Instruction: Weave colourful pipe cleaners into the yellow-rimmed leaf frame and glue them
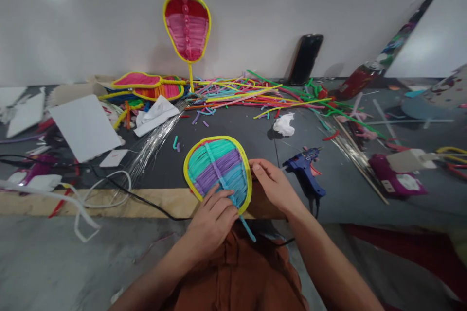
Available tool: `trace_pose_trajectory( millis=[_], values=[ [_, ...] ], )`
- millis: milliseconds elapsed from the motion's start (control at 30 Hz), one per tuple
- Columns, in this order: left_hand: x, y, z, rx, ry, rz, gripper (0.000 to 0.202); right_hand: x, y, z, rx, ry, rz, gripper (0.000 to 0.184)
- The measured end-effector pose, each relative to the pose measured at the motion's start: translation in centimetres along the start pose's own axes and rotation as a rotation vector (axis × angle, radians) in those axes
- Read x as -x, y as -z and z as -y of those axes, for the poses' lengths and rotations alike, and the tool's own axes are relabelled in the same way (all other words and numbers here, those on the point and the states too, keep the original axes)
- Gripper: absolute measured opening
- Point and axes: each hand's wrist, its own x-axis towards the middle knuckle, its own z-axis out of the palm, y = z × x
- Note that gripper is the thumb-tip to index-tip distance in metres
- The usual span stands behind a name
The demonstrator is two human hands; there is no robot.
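Bright, even light is glaring in patches high on the plain white wall [91, 24]; away from it, the picture's edges are bowing and softening.

The woven fan [218, 167] carries bands of teal, purple and blue inside a yellow rim, with a light blue stem; the upright fan [187, 26] is banded red and pink, also edged yellow; the glue gun [305, 174] is blue with an orange trigger; the table [233, 126] is dark grey; the trousers [237, 272] are rust brown.
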Motion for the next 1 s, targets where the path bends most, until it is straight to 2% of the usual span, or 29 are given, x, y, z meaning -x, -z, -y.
trace_pose_trajectory(
  millis=[167,333,600,800,900,1000],
  values=[
    [-0.2,0.0,0.0,0.016,0.013,0.015,0.013,0.4,-0.4,-0.4,0.228,0.004,-0.045,0.04],
    [-0.2,0.0,0.1,0.035,0.021,0.039,0.013,1.0,-0.6,-0.5,0.311,0.095,-0.007,0.036],
    [0.0,-0.1,0.1,0.045,0.021,0.042,0.014,0.7,-0.5,-0.8,0.333,0.114,-0.005,0.036],
    [-0.5,0.2,-0.1,0.03,0.015,0.017,0.014,0.9,-0.5,-0.5,0.45,0.15,-0.003,0.035],
    [-0.7,0.3,-0.3,0.02,0.04,0.014,0.014,1.2,-0.1,0.0,0.545,0.194,-0.069,0.039],
    [-1.1,0.2,-0.5,0.014,0.083,0.035,0.015,1.6,1.2,0.7,0.667,0.25,-0.203,0.031]
  ],
)
